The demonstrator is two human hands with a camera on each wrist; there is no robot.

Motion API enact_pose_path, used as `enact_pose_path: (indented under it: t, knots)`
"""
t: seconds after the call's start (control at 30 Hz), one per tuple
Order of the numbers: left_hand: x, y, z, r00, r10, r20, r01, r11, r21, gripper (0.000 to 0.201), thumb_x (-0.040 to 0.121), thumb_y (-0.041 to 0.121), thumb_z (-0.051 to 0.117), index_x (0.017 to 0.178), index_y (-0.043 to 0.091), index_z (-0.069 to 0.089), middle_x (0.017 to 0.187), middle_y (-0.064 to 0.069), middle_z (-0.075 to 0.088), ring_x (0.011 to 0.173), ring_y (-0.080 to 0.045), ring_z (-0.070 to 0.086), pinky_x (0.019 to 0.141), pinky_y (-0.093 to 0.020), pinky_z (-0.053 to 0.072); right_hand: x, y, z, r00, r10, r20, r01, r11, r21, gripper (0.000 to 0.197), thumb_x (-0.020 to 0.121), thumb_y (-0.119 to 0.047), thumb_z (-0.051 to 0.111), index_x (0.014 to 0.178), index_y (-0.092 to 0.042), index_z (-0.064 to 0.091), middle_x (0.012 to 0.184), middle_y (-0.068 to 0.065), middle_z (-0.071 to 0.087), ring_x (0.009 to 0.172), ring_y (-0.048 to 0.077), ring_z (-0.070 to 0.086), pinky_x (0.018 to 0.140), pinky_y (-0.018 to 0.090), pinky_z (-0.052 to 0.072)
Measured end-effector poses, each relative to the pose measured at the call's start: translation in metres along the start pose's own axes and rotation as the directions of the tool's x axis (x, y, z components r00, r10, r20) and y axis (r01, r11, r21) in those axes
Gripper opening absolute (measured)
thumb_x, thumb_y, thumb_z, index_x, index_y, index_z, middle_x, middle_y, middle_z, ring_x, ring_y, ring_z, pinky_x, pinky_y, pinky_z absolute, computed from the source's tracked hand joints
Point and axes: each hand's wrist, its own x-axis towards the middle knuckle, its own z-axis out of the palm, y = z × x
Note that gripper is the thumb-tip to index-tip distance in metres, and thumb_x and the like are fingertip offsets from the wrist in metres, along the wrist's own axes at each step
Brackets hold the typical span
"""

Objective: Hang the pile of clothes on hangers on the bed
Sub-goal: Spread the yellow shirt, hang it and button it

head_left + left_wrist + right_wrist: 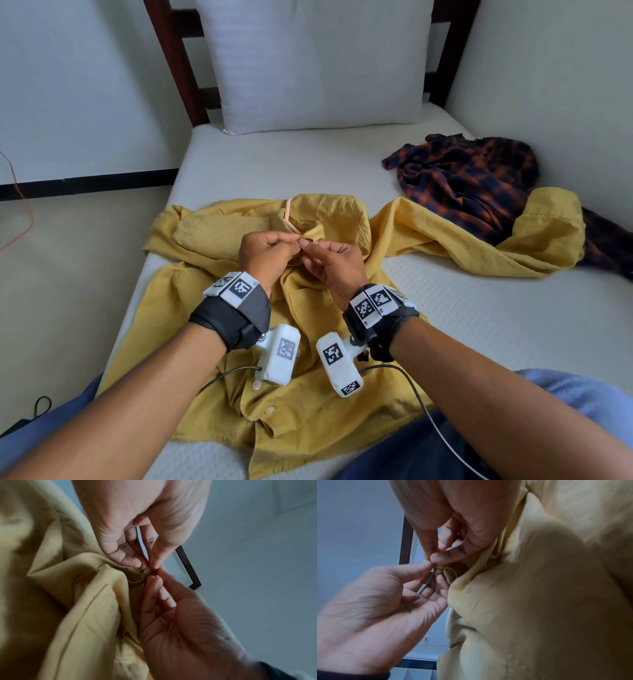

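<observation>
Yellow shirt lies spread front-up on the bed, collar end toward the pillow. A pale hanger is inside it; only its neck shows at the collar. Plaid shirt sits crumpled, well apart to the right, under the end of one yellow sleeve, with no hanger seen on it.

Left hand and right hand meet just below the collar. Each pinches the placket edge between thumb and forefinger, other fingers loosely curled. The wrist views show the fingertips of both hands touching at a small fold of cloth. A button there cannot be made out.

Judgement: the step in hand is fastening the top of the placket so the shirt stays on the hanger.

To do it well:
- Hold the two edges level, one hand presenting the hole, the other feeding the button edge-first.
- Keep the cloth slack; pulling may drag the collar off the hanger's neck.
- Check that both shoulders sit over the hanger arms before lifting.
</observation>
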Motion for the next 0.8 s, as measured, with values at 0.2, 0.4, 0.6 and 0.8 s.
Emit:
enact_pose_path:
  t: [0.2,0.4,0.6,0.8]
  knots:
    - [0.001,0.001,-0.006,0.991,-0.130,0.044,0.134,0.988,-0.083,0.022,0.080,-0.006,0.070,0.075,0.016,0.074,0.080,-0.008,0.073,0.076,-0.016,0.065,0.068,-0.025,0.053,-0.001,0.005,0.002,0.999,0.055,-0.003,-0.055,0.998,-0.003,0.010,0.083,-0.004,0.078,0.085,0.005,0.072,0.074,0.011,0.070,0.060,0.012,0.062,0.059,0.016,0.055]
    - [0.002,0.000,-0.007,0.971,-0.205,0.119,0.223,0.961,-0.162,0.018,0.086,-0.008,0.065,0.080,0.009,0.069,0.072,-0.001,0.073,0.069,-0.009,0.063,0.063,-0.016,0.051,-0.002,0.008,0.003,0.999,-0.043,-0.025,0.037,0.978,-0.207,0.013,0.086,-0.012,0.078,0.076,-0.005,0.075,0.072,0.012,0.069,0.066,0.018,0.062,0.068,0.028,0.055]
    - [0.003,-0.001,-0.011,0.949,-0.263,0.176,0.292,0.943,-0.162,0.008,0.090,-0.001,0.064,0.088,0.006,0.067,0.087,-0.007,0.069,0.074,-0.009,0.060,0.066,-0.016,0.051,-0.005,0.009,0.007,0.985,-0.171,-0.030,0.145,0.903,-0.404,0.014,0.092,-0.018,0.073,0.088,-0.005,0.075,0.071,0.004,0.071,0.063,0.010,0.063,0.066,0.028,0.058]
    - [0.006,0.005,-0.020,0.928,-0.307,0.213,0.331,0.939,-0.088,0.008,0.092,0.005,0.064,0.100,0.004,0.067,0.081,-0.004,0.061,0.070,-0.009,0.055,0.061,-0.021,0.051,-0.007,0.006,0.010,0.988,-0.152,0.037,0.152,0.885,-0.441,0.014,0.095,-0.017,0.069,0.095,-0.003,0.071,0.070,0.001,0.068,0.061,0.009,0.065,0.064,0.025,0.059]
